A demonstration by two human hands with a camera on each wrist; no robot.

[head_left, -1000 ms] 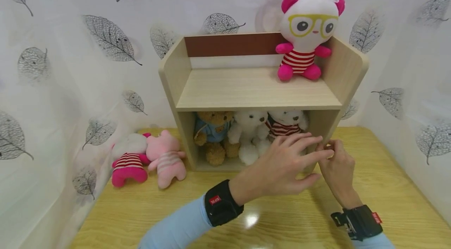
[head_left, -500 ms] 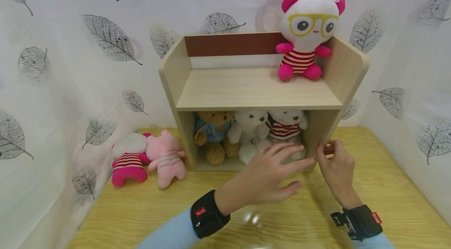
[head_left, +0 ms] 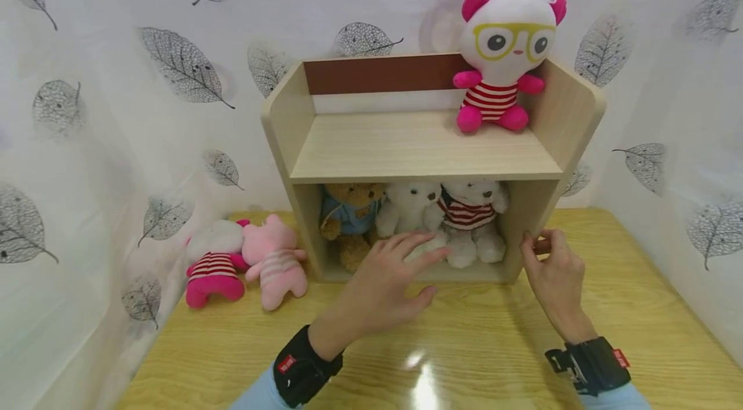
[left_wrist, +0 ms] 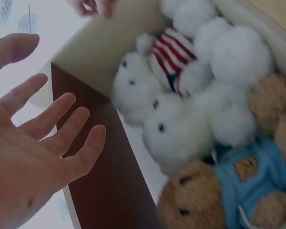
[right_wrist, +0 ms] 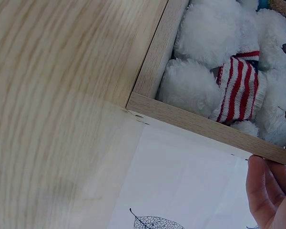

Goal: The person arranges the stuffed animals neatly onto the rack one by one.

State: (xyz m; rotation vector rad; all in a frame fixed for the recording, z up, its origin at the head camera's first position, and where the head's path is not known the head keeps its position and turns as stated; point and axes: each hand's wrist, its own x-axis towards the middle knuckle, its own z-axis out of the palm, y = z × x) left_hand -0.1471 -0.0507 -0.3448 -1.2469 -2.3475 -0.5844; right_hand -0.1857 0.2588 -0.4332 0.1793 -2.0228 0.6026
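Note:
A small two-tier wooden shelf [head_left: 371, 146] stands on the table. In its lower compartment sit a brown teddy bear [head_left: 356, 216] in a blue top, a white bear [head_left: 406, 207] and a white plush toy [head_left: 470, 215] in a red-and-white striped sweater. My left hand [head_left: 377, 287], fingers spread and holding nothing, hovers before the compartment and partly hides the brown and white bears. With thumb and curled fingers, my right hand [head_left: 554, 281] grips the front edge of the shelf's right side panel [right_wrist: 209, 128]. On the upper tier, a panda plush [head_left: 493, 100] with yellow glasses sits at the right.
Left of the shelf, a pink-and-white plush [head_left: 215, 271] and a light pink plush [head_left: 278, 268] lie side by side on the wood-grain table [head_left: 464, 358]. A white leaf-patterned curtain [head_left: 116, 139] hangs behind and around the sides.
My left hand has moved left and slightly down, away from the shelf's right side, uncovering the striped-sweater plush. My right hand has stayed at the side panel.

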